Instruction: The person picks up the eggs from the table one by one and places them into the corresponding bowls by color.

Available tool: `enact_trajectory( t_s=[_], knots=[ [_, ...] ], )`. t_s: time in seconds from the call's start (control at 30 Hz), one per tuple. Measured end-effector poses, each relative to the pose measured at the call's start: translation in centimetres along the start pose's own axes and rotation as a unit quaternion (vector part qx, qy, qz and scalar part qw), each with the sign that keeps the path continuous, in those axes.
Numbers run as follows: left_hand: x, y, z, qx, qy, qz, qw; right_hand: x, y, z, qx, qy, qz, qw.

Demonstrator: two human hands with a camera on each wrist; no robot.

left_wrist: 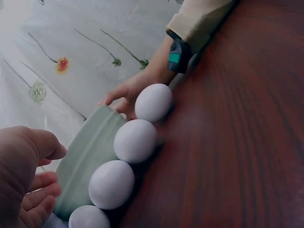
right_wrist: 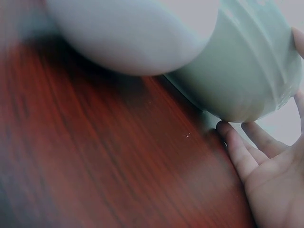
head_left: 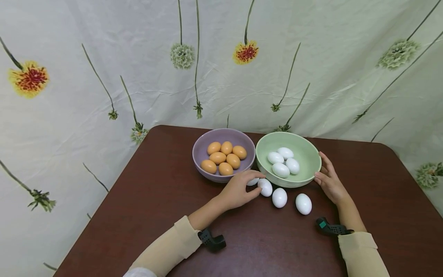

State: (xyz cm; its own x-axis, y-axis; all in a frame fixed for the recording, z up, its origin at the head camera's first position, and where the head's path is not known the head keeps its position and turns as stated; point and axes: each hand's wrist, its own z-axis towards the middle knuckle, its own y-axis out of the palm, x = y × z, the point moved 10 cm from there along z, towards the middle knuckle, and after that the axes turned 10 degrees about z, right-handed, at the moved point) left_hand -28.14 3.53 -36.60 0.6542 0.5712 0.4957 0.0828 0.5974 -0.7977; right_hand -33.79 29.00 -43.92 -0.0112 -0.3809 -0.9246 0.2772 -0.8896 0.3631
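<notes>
A green bowl (head_left: pixel 262 154) with several white eggs (head_left: pixel 281 170) inside stands at the back of the table. My right hand (head_left: pixel 333 184) rests its fingers on the bowl's right side; in the right wrist view the fingers (right_wrist: pixel 242 159) look mostly straight against its outer wall. In front of the bowl lies a row of several white eggs (head_left: pixel 279 198). My left hand (head_left: pixel 240 190) hovers by the row's left end, thumb and fingers apart, partly hiding one egg (head_left: pixel 252 182). In the left wrist view no egg is between the left fingers (left_wrist: pixel 42 194).
A purple bowl (head_left: pixel 197 154) holding several brown eggs (head_left: pixel 218 158) stands left of the green bowl, close against it. Both are on a dark red-brown wooden table (head_left: pixel 270 246). Behind the table hangs a pale flowered cloth (head_left: pixel 221 84).
</notes>
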Motion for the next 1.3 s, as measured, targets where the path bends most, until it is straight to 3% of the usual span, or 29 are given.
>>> enact_trajectory(
  t_s=[0.23, 0.4, 0.63, 1.0, 1.3],
  knots=[
    [-1.2, 1.3, -1.5, -0.058, -0.06, -0.003, 0.9965, 0.0, 0.1, 0.0, -0.004, -0.001, 0.001, 1.0],
    [-1.5, 2.0, -1.9, -0.082, -0.072, 0.008, 0.994, -0.1, 0.1, 0.1, -0.004, -0.002, 0.001, 1.0],
    [-1.3, 2.0, -2.1, -0.069, -0.067, 0.041, 0.9945, 0.0, 0.1, 0.1, -0.004, -0.001, 0.001, 1.0],
    [-0.7, 1.1, -3.1, -0.037, -0.077, 0.12, 0.9891, -0.1, 0.2, 0.0, -0.001, 0.0, -0.003, 1.0],
    [-1.5, 2.2, -2.5, -0.035, -0.074, 0.126, 0.9887, -0.1, 0.1, 0.0, -0.001, -0.003, 0.001, 1.0]
  ],
)
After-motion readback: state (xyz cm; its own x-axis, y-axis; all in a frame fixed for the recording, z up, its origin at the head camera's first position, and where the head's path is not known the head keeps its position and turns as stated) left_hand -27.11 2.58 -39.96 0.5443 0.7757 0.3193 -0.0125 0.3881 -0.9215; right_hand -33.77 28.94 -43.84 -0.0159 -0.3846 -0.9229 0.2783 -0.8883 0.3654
